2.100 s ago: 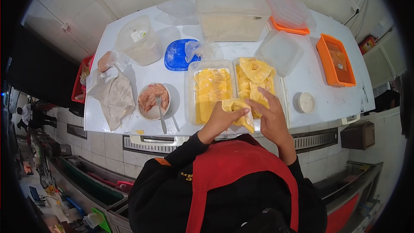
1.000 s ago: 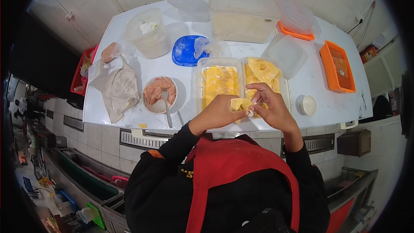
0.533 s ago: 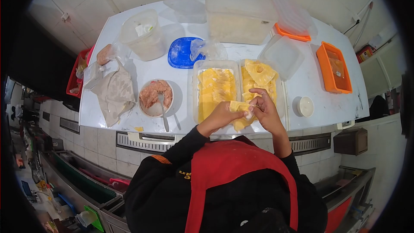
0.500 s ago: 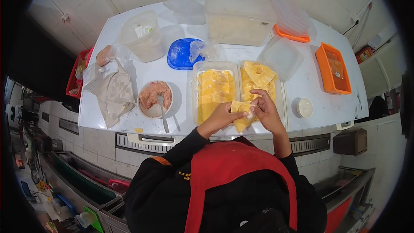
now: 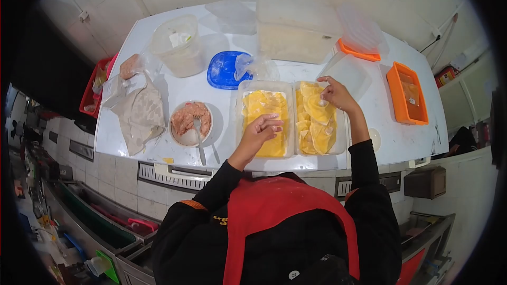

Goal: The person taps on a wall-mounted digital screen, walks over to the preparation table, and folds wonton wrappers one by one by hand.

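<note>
My left hand (image 5: 259, 134) hovers over the left clear tray (image 5: 239, 121), its fingers loosely stretched and nothing in them. Flat yellow dough wrappers (image 5: 259, 105) lie overlapping in that tray. My right hand (image 5: 338, 95) is at the upper right of the right clear tray (image 5: 343, 126), fingers apart, its fingertips beside a folded yellow dumpling (image 5: 318, 101). Whether a fingertip still touches it I cannot tell. Several filled dumplings (image 5: 321, 136) are piled beneath. Left of the trays stands a white bowl (image 5: 182, 138) of minced meat (image 5: 190, 116) with a metal utensil (image 5: 199, 145) in it.
A blue lid (image 5: 224, 74) and plastic bag lie behind the trays. Clear tubs (image 5: 177, 55) and a large clear box (image 5: 296, 47) stand at the back. An orange tray (image 5: 406, 95) is on the right, a small white cup (image 5: 375, 140) near my right forearm, and a cloth (image 5: 140, 116) at left.
The dumpling pinched between both hands is now in the right tray. My right hand has moved up and right; my left hand has moved left over the wrappers, its fingers opened.
</note>
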Motion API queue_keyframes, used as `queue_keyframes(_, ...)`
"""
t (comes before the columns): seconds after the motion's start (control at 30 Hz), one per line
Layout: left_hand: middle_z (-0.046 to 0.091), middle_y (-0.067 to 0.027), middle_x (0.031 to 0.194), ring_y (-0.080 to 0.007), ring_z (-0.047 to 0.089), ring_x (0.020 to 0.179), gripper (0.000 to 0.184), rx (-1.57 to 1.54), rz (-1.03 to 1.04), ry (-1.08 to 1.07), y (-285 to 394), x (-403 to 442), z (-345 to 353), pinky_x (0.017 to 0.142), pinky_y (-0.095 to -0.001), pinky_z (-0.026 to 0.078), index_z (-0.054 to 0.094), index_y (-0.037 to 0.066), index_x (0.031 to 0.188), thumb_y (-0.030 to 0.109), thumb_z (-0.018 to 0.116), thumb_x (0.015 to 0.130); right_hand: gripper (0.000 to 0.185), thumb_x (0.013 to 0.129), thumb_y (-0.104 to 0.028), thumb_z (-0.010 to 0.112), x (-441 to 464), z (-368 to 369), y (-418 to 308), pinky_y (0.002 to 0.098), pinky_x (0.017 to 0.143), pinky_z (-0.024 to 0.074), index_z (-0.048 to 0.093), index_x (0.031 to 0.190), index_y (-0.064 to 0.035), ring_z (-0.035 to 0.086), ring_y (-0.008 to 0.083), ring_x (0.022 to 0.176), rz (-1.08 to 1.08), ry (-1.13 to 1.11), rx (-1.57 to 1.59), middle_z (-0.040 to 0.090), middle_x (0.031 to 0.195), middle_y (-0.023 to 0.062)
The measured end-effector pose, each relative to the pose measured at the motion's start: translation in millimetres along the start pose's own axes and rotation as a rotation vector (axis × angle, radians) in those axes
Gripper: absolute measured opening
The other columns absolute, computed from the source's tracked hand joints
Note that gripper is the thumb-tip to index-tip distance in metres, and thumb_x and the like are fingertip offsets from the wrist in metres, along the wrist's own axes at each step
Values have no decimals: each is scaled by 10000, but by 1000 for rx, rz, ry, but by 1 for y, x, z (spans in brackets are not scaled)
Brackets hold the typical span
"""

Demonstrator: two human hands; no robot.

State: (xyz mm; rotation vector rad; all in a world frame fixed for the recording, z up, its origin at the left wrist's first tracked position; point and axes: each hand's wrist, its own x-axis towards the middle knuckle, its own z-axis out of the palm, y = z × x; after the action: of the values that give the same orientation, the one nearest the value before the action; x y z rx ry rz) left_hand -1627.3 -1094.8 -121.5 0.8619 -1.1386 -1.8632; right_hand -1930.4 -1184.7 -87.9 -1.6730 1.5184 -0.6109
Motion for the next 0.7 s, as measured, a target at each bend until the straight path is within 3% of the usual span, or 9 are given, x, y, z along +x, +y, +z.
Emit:
queue_keyframes(0.07,584,-101,1148,-176,570,1063,319,1,36,56,-9,1,-14,886,-293,460,485,52,1231,93,518,917,438,751,-42,622,-4,4,-4,262,699,454,519,1176,-67,567,144,714,9,68,-92,587,771,52)
queue_keyframes(0.2,605,-147,1094,-230,600,999,268,578,225,167,-18,11,-37,845,-301,472,547,5,1128,73,555,869,438,742,-43,638,-12,6,-11,274,721,460,531,1166,-66,565,187,744,-146,237,-235,586,802,79)
queue_keyframes(0.27,602,-176,1087,-278,605,976,268,979,273,183,-10,10,-41,831,-327,479,565,-13,1089,50,574,829,441,751,-38,633,-23,4,-15,277,729,458,532,1179,-80,561,171,785,-168,325,-184,586,844,71)
queue_keyframes(0.37,592,-192,1081,-337,586,958,311,1230,285,131,-18,20,-46,827,-378,478,570,-15,1075,15,565,766,447,780,-22,611,-53,3,-34,257,757,443,524,1211,-98,531,130,828,-132,394,-84,564,901,35)
queue_keyframes(0.47,605,-161,1014,-334,582,932,301,1405,325,-57,-28,27,-50,808,-415,477,581,3,1028,2,565,727,441,805,-8,584,-86,1,-38,242,791,425,505,1234,-76,506,110,867,-134,409,8,548,948,23)
queue_keyframes(0.57,600,-152,921,-316,581,888,201,1561,272,-66,-17,22,-39,758,-422,481,585,7,923,30,574,724,428,805,-27,591,-112,-2,-29,242,775,427,512,1224,-54,517,111,868,-152,453,84,562,960,31)
queue_keyframes(0.7,599,-135,822,-304,584,820,109,1689,371,23,-28,31,-47,687,-430,477,573,25,817,75,582,720,412,810,-36,594,-141,-4,-24,236,771,426,517,1215,-33,518,100,862,-83,499,227,567,956,36)
